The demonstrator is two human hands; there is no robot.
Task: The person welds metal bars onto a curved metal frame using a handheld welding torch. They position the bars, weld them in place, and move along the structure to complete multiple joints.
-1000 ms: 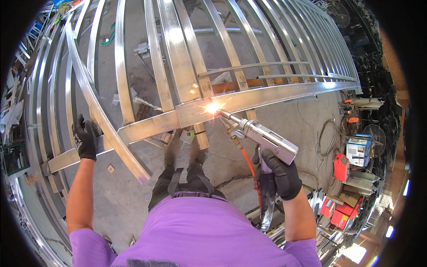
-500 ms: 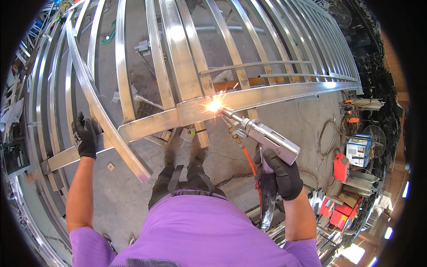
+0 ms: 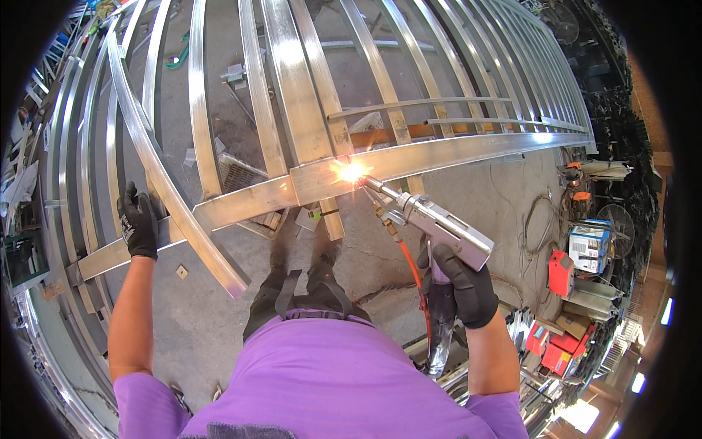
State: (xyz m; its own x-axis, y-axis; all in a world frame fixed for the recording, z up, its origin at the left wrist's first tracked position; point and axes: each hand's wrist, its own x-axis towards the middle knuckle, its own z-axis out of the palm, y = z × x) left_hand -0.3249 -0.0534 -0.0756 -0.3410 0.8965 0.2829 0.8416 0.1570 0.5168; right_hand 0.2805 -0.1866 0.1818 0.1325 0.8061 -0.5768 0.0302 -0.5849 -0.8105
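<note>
The silver welding torch [image 3: 447, 233] is in my right hand [image 3: 469, 289], its nozzle pointing away from me and to the left of that hand. My right glove is wrapped around the grip, fingers folded closed on it. A bright spark [image 3: 351, 172] burns at the nozzle's end, on the broad metal rail [image 3: 248, 199] that runs across in front of both hands. An orange hose [image 3: 410, 265] hangs from the torch, just left of my right hand.

My left hand [image 3: 137, 223], gloved in black too, is at the rail's left part with its fingers pointing away from me; I cannot tell whether they clasp the metal or only rest there. Just right of it, a loose bar [image 3: 183, 212] lies slantwise across the rail, its near end reaching in between my hands.

Beyond both hands, long metal bars [image 3: 296, 88] stretch away from the rail side by side. Two thin strips [image 3: 417, 107] lie over some of them, ahead of my right hand. A small square plate [image 3: 182, 272] is on the floor, nearer me and right of my left hand. Well to the right of my right hand are a red box [image 3: 561, 276], a white-and-blue box [image 3: 589, 247] and a fan [image 3: 619, 223].
</note>
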